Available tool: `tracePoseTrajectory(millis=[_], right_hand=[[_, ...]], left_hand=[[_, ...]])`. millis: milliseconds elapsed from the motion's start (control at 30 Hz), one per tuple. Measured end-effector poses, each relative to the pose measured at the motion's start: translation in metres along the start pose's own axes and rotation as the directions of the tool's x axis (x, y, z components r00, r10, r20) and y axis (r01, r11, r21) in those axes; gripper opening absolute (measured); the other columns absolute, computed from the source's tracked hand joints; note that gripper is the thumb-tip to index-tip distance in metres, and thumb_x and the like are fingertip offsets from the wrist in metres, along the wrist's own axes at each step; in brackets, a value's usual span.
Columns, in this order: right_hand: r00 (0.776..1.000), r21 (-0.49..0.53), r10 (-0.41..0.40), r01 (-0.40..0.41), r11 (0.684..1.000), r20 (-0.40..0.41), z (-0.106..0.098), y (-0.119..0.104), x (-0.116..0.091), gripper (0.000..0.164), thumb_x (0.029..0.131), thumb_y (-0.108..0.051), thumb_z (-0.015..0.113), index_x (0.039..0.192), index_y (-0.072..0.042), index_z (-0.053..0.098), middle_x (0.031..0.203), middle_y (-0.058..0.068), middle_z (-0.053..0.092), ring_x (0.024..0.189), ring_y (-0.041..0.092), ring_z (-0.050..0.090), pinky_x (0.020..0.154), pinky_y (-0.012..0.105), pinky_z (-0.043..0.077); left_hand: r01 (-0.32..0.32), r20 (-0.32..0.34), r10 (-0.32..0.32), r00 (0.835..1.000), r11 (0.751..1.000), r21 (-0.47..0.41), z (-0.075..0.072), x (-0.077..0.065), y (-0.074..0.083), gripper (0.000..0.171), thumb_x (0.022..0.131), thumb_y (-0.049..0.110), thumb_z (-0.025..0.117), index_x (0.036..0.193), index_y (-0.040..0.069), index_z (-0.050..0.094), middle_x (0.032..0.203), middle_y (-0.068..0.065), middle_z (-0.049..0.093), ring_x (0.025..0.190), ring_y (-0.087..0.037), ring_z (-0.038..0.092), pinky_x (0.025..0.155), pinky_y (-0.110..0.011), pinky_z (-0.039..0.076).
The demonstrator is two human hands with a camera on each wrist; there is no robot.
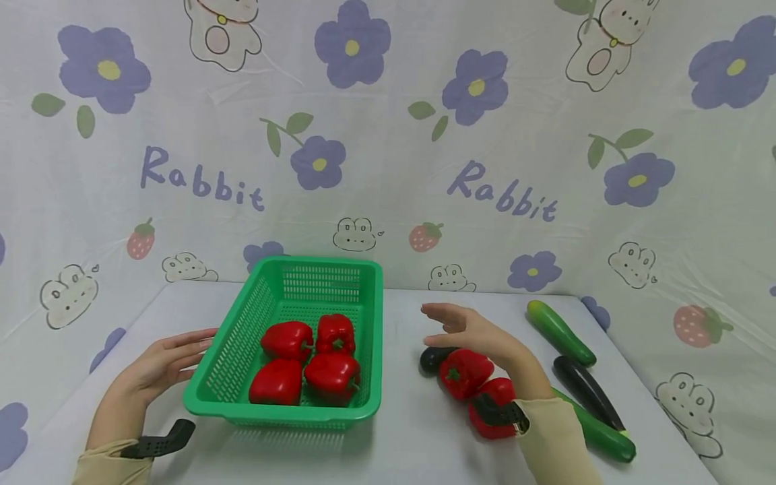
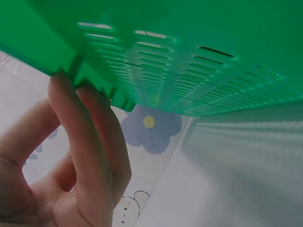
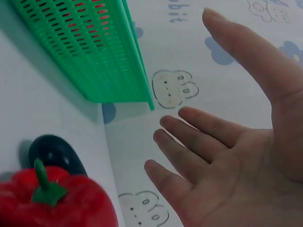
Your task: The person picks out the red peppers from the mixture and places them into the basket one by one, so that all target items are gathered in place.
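Observation:
A green plastic basket (image 1: 279, 412) stands left of the middle on the white table, with several red bell peppers (image 1: 287, 340) inside. My left hand (image 1: 160, 364) is at its left side; in the left wrist view the fingertips (image 2: 59, 82) touch the underside of the rim, fingers gently bent. To the right, my right hand (image 1: 479, 333) hovers above two red bell peppers on the table, a front one (image 1: 494, 428) and a farther one (image 1: 465, 372). Its fingers are extended and the palm holds nothing. A dark eggplant (image 1: 435, 360) lies partly hidden behind the farther pepper.
On the table's right side lie a green cucumber-like vegetable (image 1: 560, 333) with a yellowish end, a long dark eggplant (image 1: 587, 387) and another long green vegetable (image 1: 600, 431), partly covered by the right forearm. A printed cloth (image 1: 388, 148) hangs behind the table.

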State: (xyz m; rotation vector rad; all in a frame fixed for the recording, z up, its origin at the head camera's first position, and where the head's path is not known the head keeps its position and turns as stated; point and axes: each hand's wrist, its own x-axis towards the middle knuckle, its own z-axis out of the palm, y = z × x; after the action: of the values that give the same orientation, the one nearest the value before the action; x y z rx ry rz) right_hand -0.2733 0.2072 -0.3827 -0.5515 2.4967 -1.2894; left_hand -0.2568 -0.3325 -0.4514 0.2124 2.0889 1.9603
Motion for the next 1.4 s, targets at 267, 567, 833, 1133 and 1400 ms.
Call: tracePoseTrajectory(millis=[267, 567, 833, 1133, 1400], right_hand=[[0.999, 0.01, 0.016, -0.016, 1.0, 0.03, -0.013, 0.021, -0.013, 0.07, 0.087, -0.038, 0.07, 0.149, -0.022, 0.04, 0.155, 0.006, 0.04, 0.144, 0.039, 0.032, 0.113, 0.06, 0.029], [0.997, 0.024, 0.069, -0.07, 0.997, 0.037, -0.019, 0.043, -0.028, 0.07, 0.088, -0.039, 0.068, 0.149, -0.017, 0.039, 0.154, 0.012, 0.04, 0.146, 0.042, 0.028, 0.113, 0.063, 0.028], [0.995, 0.074, 0.098, -0.098, 0.992, 0.009, -0.022, 0.059, -0.035, 0.071, 0.088, -0.039, 0.069, 0.149, -0.017, 0.04, 0.155, 0.014, 0.039, 0.145, 0.041, 0.029, 0.11, 0.061, 0.033], [0.985, 0.123, 0.166, -0.161, 0.979, -0.035, -0.021, 0.075, -0.036, 0.073, 0.086, -0.037, 0.071, 0.149, -0.016, 0.039, 0.154, 0.014, 0.039, 0.145, 0.039, 0.03, 0.111, 0.064, 0.03], [0.972, 0.166, 0.231, -0.222, 0.961, -0.035, -0.018, 0.084, -0.038, 0.074, 0.086, -0.036, 0.072, 0.149, -0.015, 0.039, 0.157, 0.017, 0.034, 0.146, 0.042, 0.024, 0.11, 0.065, 0.031]], left_hand=[[-0.01, 0.012, 0.01, 1.0, 1.0, -0.012, -0.002, 0.001, -0.001, 0.028, 0.102, 0.016, 0.05, 0.121, 0.033, 0.064, 0.112, 0.026, 0.066, 0.104, 0.004, 0.064, 0.085, -0.026, 0.054], [-0.013, 0.016, 0.013, 1.0, 1.0, 0.003, -0.003, 0.001, -0.002, 0.028, 0.103, 0.018, 0.05, 0.121, 0.034, 0.063, 0.112, 0.026, 0.065, 0.104, 0.005, 0.063, 0.086, -0.026, 0.054], [-0.016, 0.018, 0.016, 1.0, 1.0, -0.001, -0.002, 0.001, -0.003, 0.027, 0.102, 0.019, 0.051, 0.118, 0.036, 0.064, 0.113, 0.026, 0.065, 0.105, 0.005, 0.063, 0.086, -0.027, 0.054], [-0.011, 0.013, 0.011, 1.0, 1.0, 0.001, -0.002, 0.001, -0.003, 0.028, 0.102, 0.018, 0.051, 0.124, 0.032, 0.062, 0.113, 0.026, 0.065, 0.105, 0.005, 0.063, 0.086, -0.026, 0.054], [-0.01, 0.018, 0.01, 1.0, 1.0, 0.007, -0.003, 0.002, -0.003, 0.028, 0.102, 0.018, 0.05, 0.122, 0.034, 0.063, 0.113, 0.027, 0.065, 0.105, 0.005, 0.063, 0.086, -0.026, 0.054]])
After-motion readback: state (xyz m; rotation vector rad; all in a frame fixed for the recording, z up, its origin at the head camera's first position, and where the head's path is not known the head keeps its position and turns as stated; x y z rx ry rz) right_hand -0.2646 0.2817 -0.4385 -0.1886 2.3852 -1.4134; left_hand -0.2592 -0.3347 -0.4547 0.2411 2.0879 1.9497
